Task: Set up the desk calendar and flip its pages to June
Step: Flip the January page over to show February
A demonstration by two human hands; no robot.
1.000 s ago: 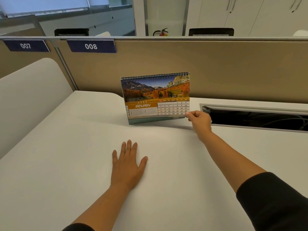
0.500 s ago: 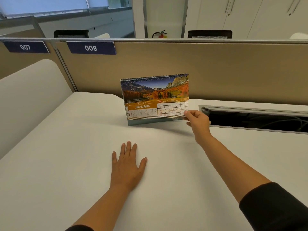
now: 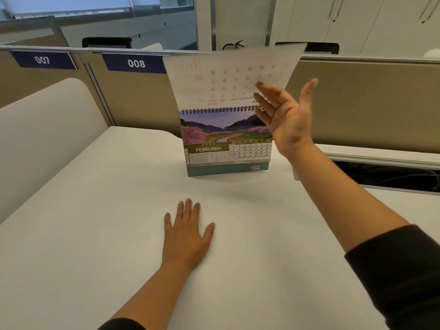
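The desk calendar (image 3: 227, 148) stands upright on the desk (image 3: 95, 234) showing February — four pages remain — while the open right hand (image 3: 284, 117) seemingly only touches the blurred lifted page (image 3: 228, 75), left hand (image 3: 187, 232) flat.

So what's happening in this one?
A person is flipping a desk calendar that stands upright on a white desk. The right hand is open, pushing a loose page up and over the spiral binding; the page is mid-flip and blurred. The page now facing the camera reads February, so several flips remain before June. The left hand lies flat on the desk, apart from the calendar.
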